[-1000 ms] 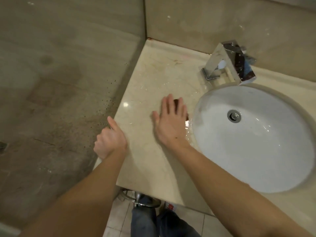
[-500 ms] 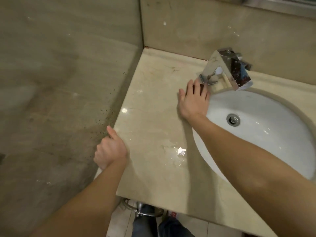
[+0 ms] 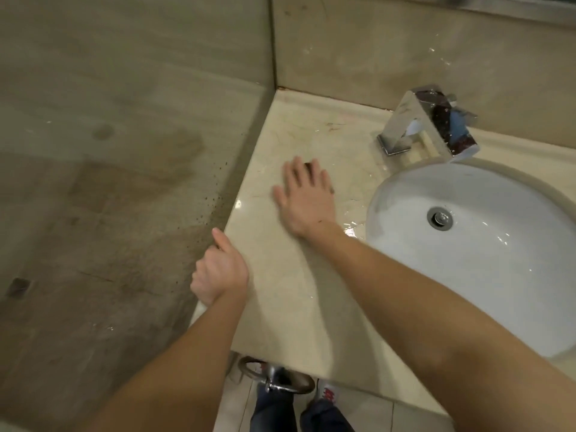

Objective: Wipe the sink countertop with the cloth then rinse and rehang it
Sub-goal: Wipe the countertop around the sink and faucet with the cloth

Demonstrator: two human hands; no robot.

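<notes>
The beige marble countertop (image 3: 296, 294) runs left of a white oval sink basin (image 3: 467, 275). My right hand (image 3: 307, 201) lies flat on the countertop, fingers spread, left of the basin. It presses down on a dark cloth (image 3: 309, 166), of which only a small edge shows between the fingertips. My left hand (image 3: 219, 272) is curled around the countertop's left front edge, thumb on top. A chrome faucet (image 3: 430, 120) stands behind the basin.
A wet patch (image 3: 352, 229) glistens beside the basin rim. A glass panel (image 3: 124, 182) borders the counter's left side and tiled wall rises behind. A chrome ring holder (image 3: 274, 380) hangs under the counter's front edge, above my legs.
My right hand slid with the cloth from beside the faucet base back toward me and leftward across the countertop. My left hand kept its grip on the edge.
</notes>
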